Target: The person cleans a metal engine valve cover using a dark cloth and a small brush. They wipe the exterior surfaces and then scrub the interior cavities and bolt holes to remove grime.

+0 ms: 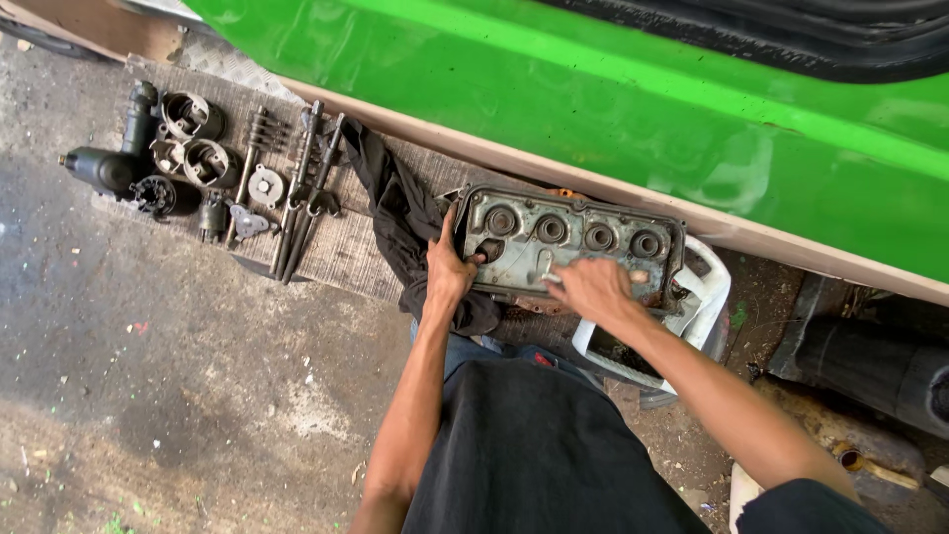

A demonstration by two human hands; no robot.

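The person bends over a grimy grey engine cover (568, 247), a long metal casting with four round wells in a row, lying across the rim of a white plastic basin (714, 297); the left hand (450, 272) closes its grip on the cover's near left end, thumb up along the edge and fingers curled against the side wall; the right hand (593, 290) lies on top of the cover near the middle of its lower edge, fingers bent down onto the metal, and a small pale object shows at the fingertips, too small to make out; whether that grip is truly closed around anything I cannot tell.

Just left of the left grip, touching the cover's end, a black rag (395, 213) trails away in a crumpled strip; further left of it, well apart from both hands, a worn board (346, 257) on the ground serves as a worktop and carries a spread of dismantled parts: long thin shafts (301, 188) side by side, a coil spring (260, 129), a small round disc (266, 185), two open metal housings (198, 138) and a dark motor body (104, 168) at the far end.

Beyond both grips rises the bright green side of a vehicle (643, 109); below them lies stained concrete floor (178, 366), and the person's dark shirt (534, 455) fills the near view.
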